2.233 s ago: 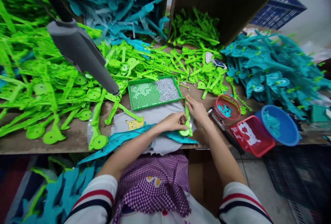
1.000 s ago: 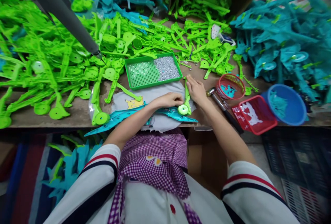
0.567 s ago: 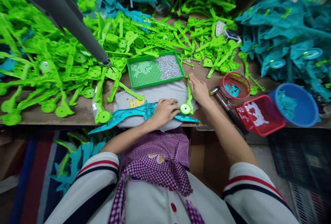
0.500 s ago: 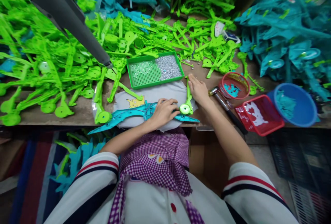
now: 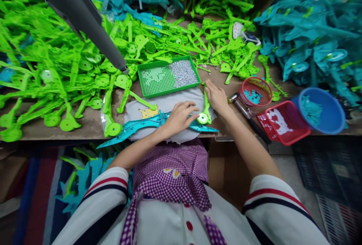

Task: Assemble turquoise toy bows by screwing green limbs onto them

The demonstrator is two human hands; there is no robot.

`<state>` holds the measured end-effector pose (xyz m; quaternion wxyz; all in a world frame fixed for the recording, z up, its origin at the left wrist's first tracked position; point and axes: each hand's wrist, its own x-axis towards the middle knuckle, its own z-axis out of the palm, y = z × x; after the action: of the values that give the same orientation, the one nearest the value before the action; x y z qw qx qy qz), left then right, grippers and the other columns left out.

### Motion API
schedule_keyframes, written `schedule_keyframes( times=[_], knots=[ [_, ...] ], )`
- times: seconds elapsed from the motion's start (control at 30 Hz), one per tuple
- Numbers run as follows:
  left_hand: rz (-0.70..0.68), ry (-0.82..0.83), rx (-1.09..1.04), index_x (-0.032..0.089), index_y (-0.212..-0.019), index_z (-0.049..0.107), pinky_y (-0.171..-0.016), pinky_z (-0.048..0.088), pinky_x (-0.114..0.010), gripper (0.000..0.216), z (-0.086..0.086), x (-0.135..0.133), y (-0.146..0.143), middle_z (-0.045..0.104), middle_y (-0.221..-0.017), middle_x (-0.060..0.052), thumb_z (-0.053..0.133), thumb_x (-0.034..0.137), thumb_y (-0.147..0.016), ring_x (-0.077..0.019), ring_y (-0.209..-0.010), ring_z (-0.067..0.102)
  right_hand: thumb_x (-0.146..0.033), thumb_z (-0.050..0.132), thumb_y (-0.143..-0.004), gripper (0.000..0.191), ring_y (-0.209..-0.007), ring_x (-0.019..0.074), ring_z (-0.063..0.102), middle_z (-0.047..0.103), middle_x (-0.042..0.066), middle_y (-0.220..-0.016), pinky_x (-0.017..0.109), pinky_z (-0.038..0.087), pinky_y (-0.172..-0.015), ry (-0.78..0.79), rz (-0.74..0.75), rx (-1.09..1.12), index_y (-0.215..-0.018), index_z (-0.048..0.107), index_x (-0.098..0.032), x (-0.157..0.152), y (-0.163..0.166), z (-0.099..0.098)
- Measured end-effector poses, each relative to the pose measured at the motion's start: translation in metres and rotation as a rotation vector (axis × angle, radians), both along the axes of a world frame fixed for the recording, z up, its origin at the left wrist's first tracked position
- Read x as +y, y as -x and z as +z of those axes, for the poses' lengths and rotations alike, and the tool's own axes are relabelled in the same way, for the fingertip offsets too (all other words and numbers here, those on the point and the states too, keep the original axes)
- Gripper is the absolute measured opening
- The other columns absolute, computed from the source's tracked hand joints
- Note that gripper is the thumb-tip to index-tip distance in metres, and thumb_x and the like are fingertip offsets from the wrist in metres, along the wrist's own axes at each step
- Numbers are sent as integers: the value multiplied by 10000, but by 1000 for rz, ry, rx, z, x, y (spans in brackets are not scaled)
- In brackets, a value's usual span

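A long teal bow-shaped plastic part (image 5: pixel 138 124) lies across a grey cloth (image 5: pixel 132 109) with a yellow cartoon print, near the table's front edge. Over its right half is my left hand (image 5: pixel 179 118), thumb and fingers apart, holding nothing I can see. My right hand (image 5: pixel 217 97) is closed at the upper end of a lime-green plastic part (image 5: pixel 206 105); its fingertips partly cover that end. The round lower end of this green part rests by the teal part's right tip. Behind the cloth stands a green tray (image 5: pixel 158 95) with small silvery pieces.
Lime-green parts (image 5: pixel 68 79) are heaped left and behind, teal parts (image 5: pixel 311 37) at the right. A grey tool arm (image 5: pixel 96 30) slants down from above left. Right of my hand lie a hammer (image 5: pixel 247 115), red baskets (image 5: pixel 288 135) and a blue basin (image 5: pixel 325 124).
My left hand has risen slightly off the teal part, its thumb and fingers spreading. My right hand stays at the green part. The whole view shifts a little.
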<state>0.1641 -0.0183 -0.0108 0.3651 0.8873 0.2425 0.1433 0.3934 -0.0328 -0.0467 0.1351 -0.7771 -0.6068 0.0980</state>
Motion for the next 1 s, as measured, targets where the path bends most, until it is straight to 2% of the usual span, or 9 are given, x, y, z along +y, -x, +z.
schedule_keyframes(
  times=[0.1, 0.2, 0.33, 0.43, 0.53, 0.63, 0.8, 0.9, 1.0],
  knots=[
    [-48, 104, 45, 172, -1246, 606, -1056, 441, -417, 337, -1, 10, -28, 628, -1253, -115, 633, 324, -946, -272, -1198, 587, -322, 312, -1038, 512, -1461, 239, 464, 439, 98, -1593, 507, 379, -1180, 0, -9, 26, -1510, 472, -203, 1, -2, 1],
    [-122, 247, 181, 155, -1207, 595, -987, 478, -413, 471, -9, 19, -52, 655, -1162, -113, 787, 311, -806, -284, -1096, 623, -330, 373, -1025, 498, -1455, 223, 471, 490, 96, -1558, 436, 384, -1196, 23, 30, 88, -1470, 526, -168, 4, -13, 5],
    [-102, 383, 179, 134, -1251, 548, -939, 506, -404, 591, -16, 23, -57, 647, -1179, -128, 824, 314, -760, -260, -1021, 651, -369, 491, -990, 489, -1409, 213, 527, 567, 72, -1496, 359, 413, -1180, -2, 121, 158, -1423, 582, -163, 7, -28, 11],
    [-101, 392, 148, 143, -1221, 559, -948, 511, -412, 581, -17, 22, -52, 643, -1192, -125, 838, 324, -744, -265, -1046, 653, -371, 467, -1001, 495, -1415, 230, 522, 527, 74, -1529, 401, 442, -1156, -4, 128, 93, -1445, 561, -175, 6, -24, 14],
    [-109, 393, 149, 136, -1197, 571, -944, 517, -406, 572, -17, 24, -52, 646, -1184, -123, 842, 346, -740, -267, -1058, 657, -316, 393, -1022, 474, -1357, 262, 580, 507, 103, -1537, 474, 466, -1109, 29, 74, -54, -1441, 566, -175, 6, -8, 16],
    [-99, 374, 178, 121, -1201, 572, -942, 516, -408, 604, -18, 28, -55, 659, -1161, -126, 851, 367, -724, -276, -1065, 655, -267, 368, -1023, 470, -1318, 278, 612, 523, 135, -1517, 511, 440, -1112, 8, 38, -113, -1429, 574, -147, 9, 3, 16],
    [-104, 361, 190, 128, -1230, 572, -965, 510, -418, 633, -19, 30, -55, 665, -1182, -127, 846, 372, -714, -273, -1084, 649, -279, 475, -975, 439, -1368, 264, 570, 597, 113, -1456, 462, 439, -1150, -49, 64, 116, -1362, 641, -158, 14, -15, 8],
    [-103, 375, 166, 117, -1245, 569, -981, 504, -409, 642, -20, 28, -53, 657, -1210, -140, 839, 372, -721, -269, -1107, 645, -314, 536, -938, 441, -1331, 261, 603, 650, 98, -1401, 425, 465, -1142, -126, 40, 268, -1325, 669, -148, 11, -28, 3],
    [-97, 382, 160, 114, -1245, 573, -977, 505, -412, 657, -20, 28, -53, 660, -1202, -140, 845, 381, -709, -274, -1108, 645, -365, 519, -952, 440, -1309, 257, 621, 667, 82, -1386, 443, 476, -1134, -237, -1, 267, -1322, 671, -179, 1, -30, 5]
  ],
)
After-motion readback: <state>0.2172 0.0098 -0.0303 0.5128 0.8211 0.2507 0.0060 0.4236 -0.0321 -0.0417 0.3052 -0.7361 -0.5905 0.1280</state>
